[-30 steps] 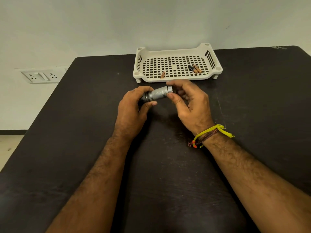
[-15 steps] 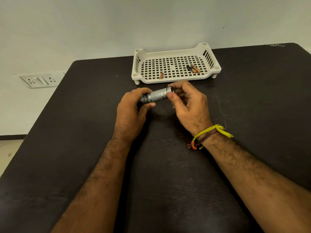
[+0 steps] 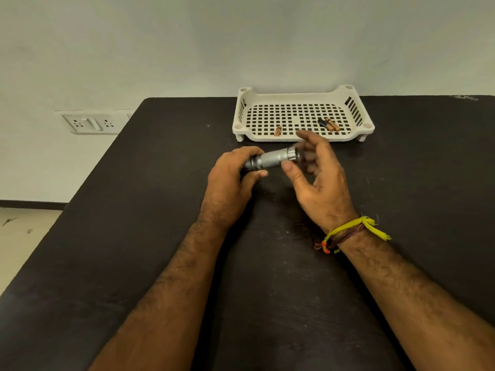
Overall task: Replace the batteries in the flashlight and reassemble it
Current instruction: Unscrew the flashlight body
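- We start with the flashlight (image 3: 270,159): a short silver metal barrel, held level just above the dark table (image 3: 401,183), a little in front of the white tray (image 3: 302,96), its far end pointing right and slightly away from us.
- It looks rigid and fairly light for its size, so we judge that one hand can carry it. The barrel's middle seems knurled, which should give grip, while the smooth ringed ends would likely slip under a twisting pull.
- The best hold, in our view, is around the knurled middle or the ringed left end for steadying, with fingertips on the right end piece for turning (threads like these bind if cocked, so the two halves want to stay in line).
- Our left hand (image 3: 231,174) is wrapped over the left end, fingers curled on top and thumb underneath, clamped on the barrel.
- Our right hand (image 3: 318,178) is at the other end with fingers spread and blurred. The thumb tip sits just under the barrel, but we cannot tell whether the fingers grip the end or hang loose around it.
- Both forearms reach in from below, wrists raised off the table, and a yellow thread band (image 3: 353,230) circles the right wrist.
- In the tray lie a lone battery (image 3: 277,130) near the front and a pair of batteries (image 3: 329,124) to the right, well apart from each other.
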